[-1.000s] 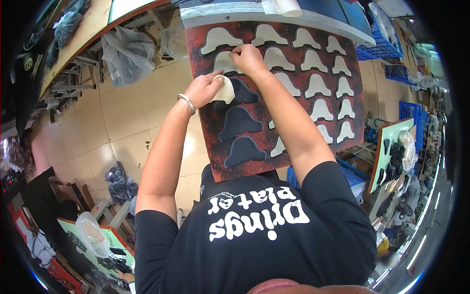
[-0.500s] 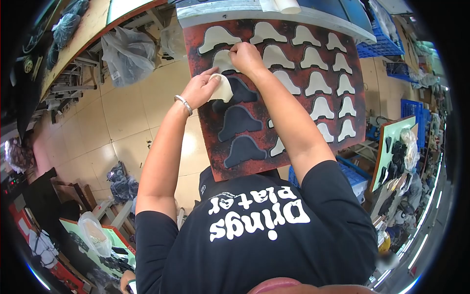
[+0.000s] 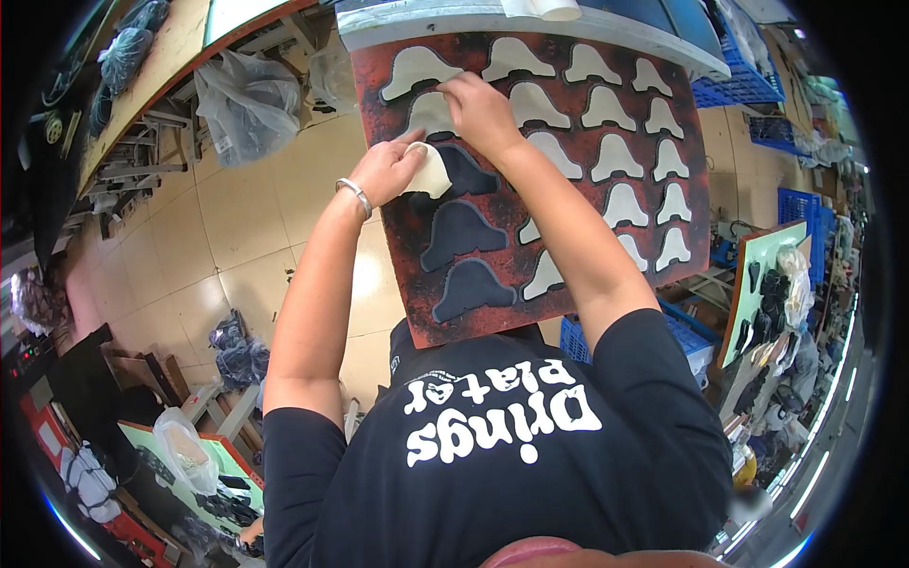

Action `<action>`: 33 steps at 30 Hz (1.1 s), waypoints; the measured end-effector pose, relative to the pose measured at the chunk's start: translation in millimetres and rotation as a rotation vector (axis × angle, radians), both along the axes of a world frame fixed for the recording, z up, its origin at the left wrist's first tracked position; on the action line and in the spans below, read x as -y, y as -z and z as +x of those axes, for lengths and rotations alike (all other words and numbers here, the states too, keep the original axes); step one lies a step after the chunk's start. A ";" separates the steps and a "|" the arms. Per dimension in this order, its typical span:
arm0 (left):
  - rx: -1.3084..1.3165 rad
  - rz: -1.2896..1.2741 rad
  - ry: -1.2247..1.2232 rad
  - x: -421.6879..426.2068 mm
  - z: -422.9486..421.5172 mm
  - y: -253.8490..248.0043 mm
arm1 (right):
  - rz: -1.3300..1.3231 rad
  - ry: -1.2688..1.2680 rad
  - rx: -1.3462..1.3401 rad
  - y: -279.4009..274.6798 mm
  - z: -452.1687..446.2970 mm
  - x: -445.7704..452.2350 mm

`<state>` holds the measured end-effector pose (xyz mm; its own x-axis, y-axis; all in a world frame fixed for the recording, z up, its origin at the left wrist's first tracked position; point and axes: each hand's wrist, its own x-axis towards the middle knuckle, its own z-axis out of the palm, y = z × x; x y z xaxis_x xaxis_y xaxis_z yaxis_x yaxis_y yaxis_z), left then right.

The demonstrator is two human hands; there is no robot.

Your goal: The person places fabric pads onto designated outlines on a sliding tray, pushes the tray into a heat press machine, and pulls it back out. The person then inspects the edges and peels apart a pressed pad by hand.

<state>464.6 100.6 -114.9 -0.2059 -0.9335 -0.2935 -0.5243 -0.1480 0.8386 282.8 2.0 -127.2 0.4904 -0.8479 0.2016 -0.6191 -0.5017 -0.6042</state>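
Cream, curved sheet piece (image 3: 432, 177), upper centre, pinched in the fingers of the left hand (image 3: 384, 173), likely for ready reach; right hand (image 3: 481, 115) at white-faced, bell-shaped panel (image 3: 431, 114), its fingers' closure indeterminable.

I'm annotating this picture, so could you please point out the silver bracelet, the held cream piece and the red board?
Silver bracelet (image 3: 357, 197): head view, on the middle of its band.
Held cream piece (image 3: 433, 176): head view, on its uncovered face.
Red board (image 3: 383, 115): head view, on its bare left margin.
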 end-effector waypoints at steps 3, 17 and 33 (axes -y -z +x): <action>0.079 0.061 -0.005 1.4 0.0 -5.1 | -0.309 -0.298 0.028 0.5 -4.0 -16.7; -0.406 0.209 -0.225 -49.5 51.6 -20.5 | -0.196 -0.335 -0.407 19.3 -16.7 -31.8; -0.773 0.251 -0.378 -104.9 16.0 -22.2 | -0.228 -0.279 -0.106 2.8 -11.4 -38.0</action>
<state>480.5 205.5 -92.7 -0.1225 -0.9062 -0.4047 0.2942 -0.4226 0.8572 271.5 40.0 -130.0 0.7244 -0.6180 0.3054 -0.4931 -0.7741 -0.3970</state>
